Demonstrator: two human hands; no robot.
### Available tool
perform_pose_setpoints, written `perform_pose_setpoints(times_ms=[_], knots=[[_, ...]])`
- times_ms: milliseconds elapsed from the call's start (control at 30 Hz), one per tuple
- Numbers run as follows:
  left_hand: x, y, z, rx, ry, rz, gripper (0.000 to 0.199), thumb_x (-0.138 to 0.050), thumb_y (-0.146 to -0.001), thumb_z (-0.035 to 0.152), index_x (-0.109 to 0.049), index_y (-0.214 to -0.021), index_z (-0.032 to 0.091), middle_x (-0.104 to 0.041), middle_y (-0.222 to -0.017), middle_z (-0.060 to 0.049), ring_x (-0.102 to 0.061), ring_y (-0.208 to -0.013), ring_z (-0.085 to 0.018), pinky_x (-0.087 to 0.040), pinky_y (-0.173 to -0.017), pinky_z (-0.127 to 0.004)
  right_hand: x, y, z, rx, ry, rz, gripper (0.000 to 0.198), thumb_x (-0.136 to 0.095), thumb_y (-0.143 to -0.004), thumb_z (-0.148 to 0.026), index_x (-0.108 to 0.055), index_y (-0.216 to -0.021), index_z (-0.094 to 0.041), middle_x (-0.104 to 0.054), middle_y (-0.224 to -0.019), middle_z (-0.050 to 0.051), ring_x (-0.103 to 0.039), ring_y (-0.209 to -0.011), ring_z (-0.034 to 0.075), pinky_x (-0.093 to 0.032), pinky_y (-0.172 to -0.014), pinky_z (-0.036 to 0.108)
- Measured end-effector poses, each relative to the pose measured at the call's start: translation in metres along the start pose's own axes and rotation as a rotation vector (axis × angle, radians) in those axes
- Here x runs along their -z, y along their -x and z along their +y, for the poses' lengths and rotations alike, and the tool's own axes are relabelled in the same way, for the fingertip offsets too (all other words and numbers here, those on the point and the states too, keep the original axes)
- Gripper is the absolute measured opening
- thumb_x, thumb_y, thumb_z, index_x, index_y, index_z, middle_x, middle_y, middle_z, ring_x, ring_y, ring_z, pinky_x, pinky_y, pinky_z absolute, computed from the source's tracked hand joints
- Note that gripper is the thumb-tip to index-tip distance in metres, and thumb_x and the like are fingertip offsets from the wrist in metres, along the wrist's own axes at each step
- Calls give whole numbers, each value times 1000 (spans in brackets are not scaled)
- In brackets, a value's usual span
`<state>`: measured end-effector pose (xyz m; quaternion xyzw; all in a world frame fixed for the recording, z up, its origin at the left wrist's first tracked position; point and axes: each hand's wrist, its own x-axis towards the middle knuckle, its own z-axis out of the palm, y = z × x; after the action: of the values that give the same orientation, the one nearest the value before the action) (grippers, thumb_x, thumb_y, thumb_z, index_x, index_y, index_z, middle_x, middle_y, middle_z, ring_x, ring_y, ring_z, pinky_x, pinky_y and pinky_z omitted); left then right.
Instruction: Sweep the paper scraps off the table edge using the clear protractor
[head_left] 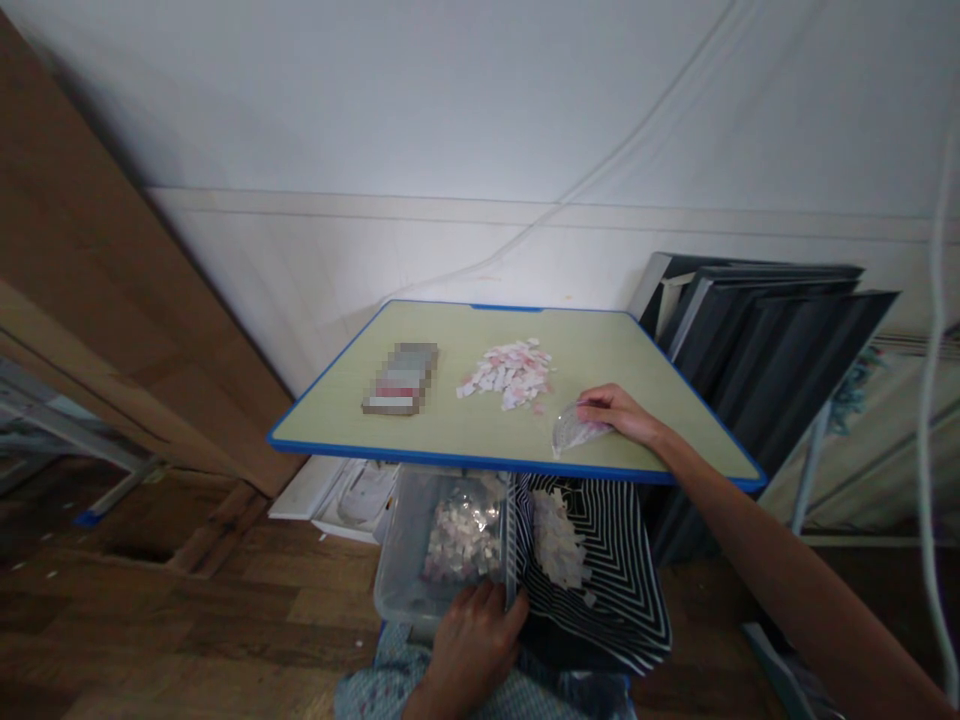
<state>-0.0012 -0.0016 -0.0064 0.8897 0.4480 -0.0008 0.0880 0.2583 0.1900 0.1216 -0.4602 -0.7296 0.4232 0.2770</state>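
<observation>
My right hand (619, 412) rests over the table's right front part, its fingers closed on a clear, half-round plastic protractor (568, 430). Just beyond it, a loose pile of small white and pink pieces (514, 372) lies on the pale yellow table (352, 435) with a blue edge. Below the table, my left hand (480, 635) grips the right rim of a clear plastic bin (401, 560), fingers over the inside and thumb on the other side. Inside the bin is a shiny clear bag of small pale pieces (465, 530).
A black-and-white striped open container (622, 590) holding pale flat pieces (559, 540) stands beside the bin. On the table's left lies a blurred-out rectangular object (403, 380). Dark panels (757, 350) lean at the right; a brown board (135, 250) stands left.
</observation>
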Motion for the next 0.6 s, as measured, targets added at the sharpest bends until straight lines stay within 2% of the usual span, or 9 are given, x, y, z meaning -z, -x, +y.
perform_pose_setpoints(times_ms=[300, 600], knots=[[-1, 1, -1, -9, -10, 7, 39, -55, -82, 21, -51, -121, 21, -65, -98, -10, -60, -91, -25, -52, -75, -39, 1, 3, -3, 8, 19, -69, 45, -64, -66, -57, -51, -51, -17, -43, -47, -3, -35, -46, 8, -23, -44, 24], [-3, 1, -1, -5, -8, -3, 40, -57, -81, 22, -50, -121, 22, -64, -100, -9, -59, -94, -24, -50, -79, -37, 0, 2, -3, 26, 20, -47, 47, -63, -66, -60, -50, -53, -17, -42, -46, -4, -34, -45, 8, -22, -44, 24]])
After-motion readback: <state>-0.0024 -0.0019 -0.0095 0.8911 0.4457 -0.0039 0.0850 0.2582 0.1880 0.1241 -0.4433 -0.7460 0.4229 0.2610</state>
